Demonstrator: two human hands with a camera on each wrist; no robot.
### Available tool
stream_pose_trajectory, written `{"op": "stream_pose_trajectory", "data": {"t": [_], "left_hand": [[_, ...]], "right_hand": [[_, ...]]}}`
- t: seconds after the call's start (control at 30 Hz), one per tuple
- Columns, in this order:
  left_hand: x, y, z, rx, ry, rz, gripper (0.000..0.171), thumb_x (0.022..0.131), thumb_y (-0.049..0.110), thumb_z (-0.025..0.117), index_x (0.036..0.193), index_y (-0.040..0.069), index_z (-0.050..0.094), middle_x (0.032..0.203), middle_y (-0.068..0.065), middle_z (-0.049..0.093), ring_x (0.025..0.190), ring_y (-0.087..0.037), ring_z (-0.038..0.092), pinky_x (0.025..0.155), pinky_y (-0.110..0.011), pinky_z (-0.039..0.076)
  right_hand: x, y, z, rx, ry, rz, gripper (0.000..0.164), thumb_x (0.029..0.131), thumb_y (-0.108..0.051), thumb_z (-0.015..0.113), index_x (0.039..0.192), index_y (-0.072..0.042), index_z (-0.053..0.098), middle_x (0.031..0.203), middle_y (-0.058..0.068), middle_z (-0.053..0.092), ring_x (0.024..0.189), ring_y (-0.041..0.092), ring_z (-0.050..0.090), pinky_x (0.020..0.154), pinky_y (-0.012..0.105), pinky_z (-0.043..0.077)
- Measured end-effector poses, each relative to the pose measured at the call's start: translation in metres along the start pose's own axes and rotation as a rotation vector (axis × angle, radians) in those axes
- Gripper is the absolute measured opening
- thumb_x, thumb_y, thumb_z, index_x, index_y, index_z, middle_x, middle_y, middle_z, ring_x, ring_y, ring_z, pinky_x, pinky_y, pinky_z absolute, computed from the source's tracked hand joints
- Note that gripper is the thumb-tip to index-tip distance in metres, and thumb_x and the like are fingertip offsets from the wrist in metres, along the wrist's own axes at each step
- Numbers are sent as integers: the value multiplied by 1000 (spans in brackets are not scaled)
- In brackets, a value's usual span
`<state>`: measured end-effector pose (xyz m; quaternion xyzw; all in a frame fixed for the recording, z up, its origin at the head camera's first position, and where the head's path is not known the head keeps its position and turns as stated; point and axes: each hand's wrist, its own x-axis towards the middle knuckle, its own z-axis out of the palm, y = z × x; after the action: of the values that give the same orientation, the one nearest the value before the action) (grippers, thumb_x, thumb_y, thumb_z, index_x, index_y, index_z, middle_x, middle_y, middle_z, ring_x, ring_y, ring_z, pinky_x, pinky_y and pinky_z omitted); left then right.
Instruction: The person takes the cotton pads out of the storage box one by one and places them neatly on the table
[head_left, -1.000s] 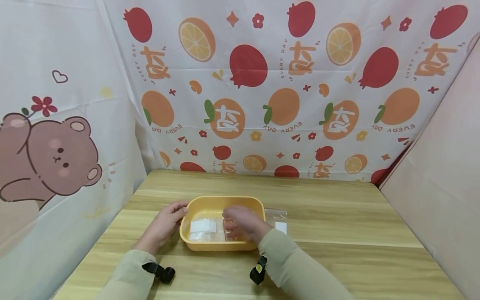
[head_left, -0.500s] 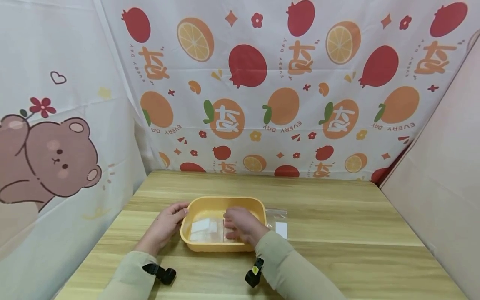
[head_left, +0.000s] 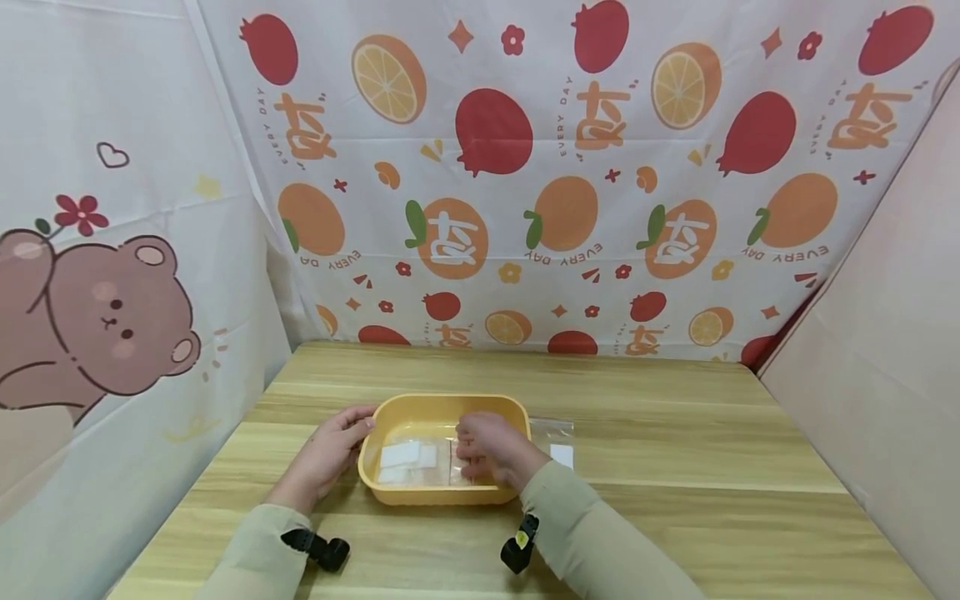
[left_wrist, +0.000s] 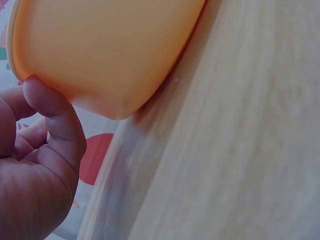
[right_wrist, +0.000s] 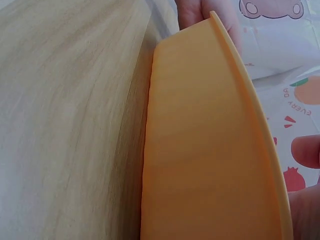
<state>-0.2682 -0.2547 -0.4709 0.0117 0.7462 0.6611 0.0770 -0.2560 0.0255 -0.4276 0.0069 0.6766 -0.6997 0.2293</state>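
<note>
Basin [head_left: 442, 495]: yellow, rounded corners, lower centre of head view, upright on wood-grain table [head_left: 675, 442]
Basin contents: clear bags [head_left: 427, 477], overlapping on basin floor, left part to middle, exact count unclear; white slips [head_left: 401, 454] show in or on them, left part of basin
Red line [head_left: 451, 461]: thin, on clear plastic, just left of right fingertips
Left hand [head_left: 333, 442]: at left end of basin, thumb and fingers bent against outside near rim; cannot tell if they pinch it
Left wrist view: 1 fingertip or thumb tip meets basin just under rim, left side of frame; other fingers folded behind
Right hand [head_left: 498, 446]: over right part of basin, fingers bent down inside above bags; cannot tell if they pinch 1 or only touch
Right wrist view: basin outer wall fills centre and hides bags; right thumb at right edge of frame, past rim; left hand at top, by far end of basin
Outside bag [head_left: 551, 431]: clear, flat on table just right of basin, partly covered by right arm; white label [head_left: 561, 455] on lower part
Sleeves [head_left: 262, 542]: beige, 2, from bottom edge of frame
Wrist cameras [head_left: 330, 552]: black, 2, strapped at cuffs
Backdrop [head_left: 637, 50]: white cloth, orange and red fruit prints, upper part of frame
Side cloth [head_left: 225, 100]: white, brown bear print, left of frame
</note>
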Motion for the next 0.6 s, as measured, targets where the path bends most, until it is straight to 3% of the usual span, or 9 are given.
{"op": "stream_pose_trajectory", "data": {"t": [0.17,0.33,0.5,0.6], "left_hand": [[-1,0,0,-2,5,2,44,109,23,49,148,1,47,136,-19,55,108,-21,61,83,-33,57],[-2,2,1,0,8,-5,43,109,23,49,146,1,49,134,-19,56,106,-21,61,81,-33,57],[-3,2,2,0,8,4,42,109,22,49,145,0,49,134,-20,56,105,-21,61,81,-33,57],[-4,2,2,8,-6,10,44,109,21,48,147,-1,47,136,-21,55,107,-22,60,83,-33,57]], "right_hand": [[2,3,1,26,-11,-4,62,98,-18,58,151,5,36,137,26,49,116,40,56,75,45,58],[6,6,5,59,-13,-1,62,97,-16,57,151,5,35,137,29,48,110,37,56,77,46,57],[7,7,5,77,0,-8,62,93,-13,59,148,8,38,134,28,50,113,37,55,83,50,57],[6,5,3,69,25,-8,54,91,-11,60,139,8,45,127,25,51,106,33,55,79,46,58]]}}
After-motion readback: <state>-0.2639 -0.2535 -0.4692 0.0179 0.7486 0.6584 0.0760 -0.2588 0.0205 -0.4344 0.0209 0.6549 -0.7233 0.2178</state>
